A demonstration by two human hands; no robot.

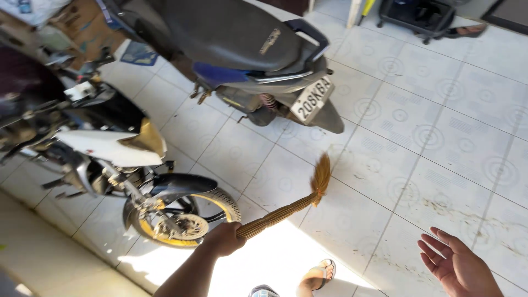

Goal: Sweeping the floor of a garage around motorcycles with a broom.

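probably a home's tiled parking porch: two motorbikes [242, 49], cardboard boxes [82, 25].

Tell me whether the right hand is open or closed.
Open. The right hand shows its palm with fingers spread and holds nothing, while the left hand grips the straw broom.

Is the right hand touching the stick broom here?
Apart. The head view shows the right hand open, palm up, with bare floor tiles between it and the stick broom, which the left hand grips.

The left hand [223, 239] hides the woven straw broom's [291, 206] grip end. The picture's edge crops the dark blue scooter's [242, 38] front and the sandalled foot [318, 276].
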